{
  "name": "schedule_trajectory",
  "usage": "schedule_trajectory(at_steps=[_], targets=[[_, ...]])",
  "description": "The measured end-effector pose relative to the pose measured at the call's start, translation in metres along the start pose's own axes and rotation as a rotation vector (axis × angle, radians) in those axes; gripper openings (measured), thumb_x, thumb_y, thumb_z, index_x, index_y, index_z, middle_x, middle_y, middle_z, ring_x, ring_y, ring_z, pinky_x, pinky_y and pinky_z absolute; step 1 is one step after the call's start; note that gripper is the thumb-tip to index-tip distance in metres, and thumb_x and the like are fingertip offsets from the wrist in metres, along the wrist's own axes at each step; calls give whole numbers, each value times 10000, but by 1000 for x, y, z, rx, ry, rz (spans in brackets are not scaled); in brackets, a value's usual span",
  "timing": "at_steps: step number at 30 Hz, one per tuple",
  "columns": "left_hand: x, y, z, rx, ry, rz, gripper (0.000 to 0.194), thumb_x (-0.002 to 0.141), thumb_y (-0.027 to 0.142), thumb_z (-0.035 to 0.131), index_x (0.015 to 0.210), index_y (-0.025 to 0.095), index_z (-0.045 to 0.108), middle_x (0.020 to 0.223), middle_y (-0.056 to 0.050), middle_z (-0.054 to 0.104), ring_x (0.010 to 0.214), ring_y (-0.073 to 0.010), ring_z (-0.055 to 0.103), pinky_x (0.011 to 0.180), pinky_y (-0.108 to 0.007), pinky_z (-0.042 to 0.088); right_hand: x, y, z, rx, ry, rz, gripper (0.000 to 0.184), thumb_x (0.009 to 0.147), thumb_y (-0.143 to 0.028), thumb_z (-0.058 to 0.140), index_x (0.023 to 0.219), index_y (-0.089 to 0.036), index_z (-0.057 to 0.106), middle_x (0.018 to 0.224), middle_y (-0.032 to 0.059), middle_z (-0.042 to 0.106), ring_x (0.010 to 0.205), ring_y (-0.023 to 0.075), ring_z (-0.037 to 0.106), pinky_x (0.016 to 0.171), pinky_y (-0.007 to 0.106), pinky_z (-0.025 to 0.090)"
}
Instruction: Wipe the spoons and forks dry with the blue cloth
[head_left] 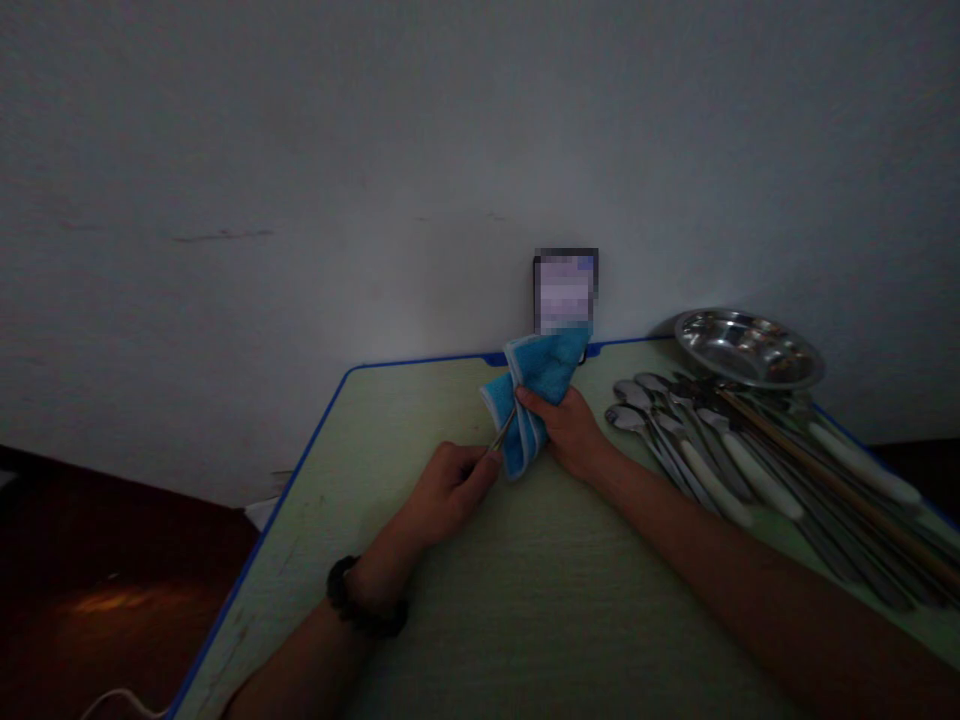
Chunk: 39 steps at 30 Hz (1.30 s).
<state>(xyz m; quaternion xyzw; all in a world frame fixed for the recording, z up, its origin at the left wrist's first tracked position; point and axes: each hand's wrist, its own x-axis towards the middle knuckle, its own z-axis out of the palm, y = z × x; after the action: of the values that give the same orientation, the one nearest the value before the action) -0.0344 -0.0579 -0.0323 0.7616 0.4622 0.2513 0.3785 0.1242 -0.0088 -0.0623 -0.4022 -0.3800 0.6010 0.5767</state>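
Observation:
My left hand [457, 488] is closed around one end of a thin metal utensil [502, 434]. The utensil's far end disappears into a folded blue cloth [553, 362] with pale edging, so its kind is hidden. Closed on that cloth, my right hand [574, 432] presses its thumb near where the utensil enters. Both hands are over the middle of the table, close together. To the right of my right hand lie several metal spoons [634, 394] and other cutlery with white handles [761, 475].
The pale green table [420, 630] has a blue rim and meets a grey wall. A shiny metal bowl [750, 350] sits at the back right. Wooden chopsticks [810, 455] lie among the cutlery. A blurred phone-like screen [566, 290] leans against the wall behind the cloth.

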Motion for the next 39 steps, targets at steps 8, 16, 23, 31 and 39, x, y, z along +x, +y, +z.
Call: schedule_trajectory(at_steps=[8, 16, 23, 31, 39], targets=[[0, 0, -1, 48, -19, 13, 423, 857, 371, 331, 490, 169, 394, 428, 58, 305, 405, -75, 304, 411, -205, 247, -1, -1, 1, -18, 21, 22, 148, 615, -283, 665, 712, -191, 601, 645, -33, 630, 581, 133, 553, 623, 292, 445], [1, -1, 0, 76, -28, 31, 422, 861, 366, 334, 493, 168, 393, 432, 59, 287, 406, -73, 289, 408, -206, 234, -2, -3, 2, 9, 56, 48, 72, 598, -181, 570, 586, -198, 501, 496, -78, 503, 454, 98, 432, 474, 246, 355], [1, -1, 0, 62, -15, 24, 422, 860, 371, 330, 493, 169, 378, 437, 61, 281, 407, -70, 284, 403, -201, 228, -1, -3, 3, 12, 64, 54, 87, 591, -214, 634, 634, -183, 566, 555, -62, 580, 488, 105, 490, 513, 251, 398], [0, -2, 0, 46, -16, 21, 421, 860, 372, 333, 493, 169, 366, 442, 62, 279, 412, -67, 279, 403, -196, 227, -1, -2, 3, 43, 27, 39, 167, 601, -284, 696, 719, -185, 635, 645, -36, 650, 588, 126, 574, 670, 291, 457], [0, -2, 0, 25, -30, 6, 422, 867, 384, 334, 507, 168, 375, 448, 60, 298, 415, -68, 295, 407, -198, 235, -1, -2, 7, 141, 69, 54, 174, 653, -364, 657, 705, -198, 648, 644, -28, 665, 655, 152, 616, 713, 319, 472]])
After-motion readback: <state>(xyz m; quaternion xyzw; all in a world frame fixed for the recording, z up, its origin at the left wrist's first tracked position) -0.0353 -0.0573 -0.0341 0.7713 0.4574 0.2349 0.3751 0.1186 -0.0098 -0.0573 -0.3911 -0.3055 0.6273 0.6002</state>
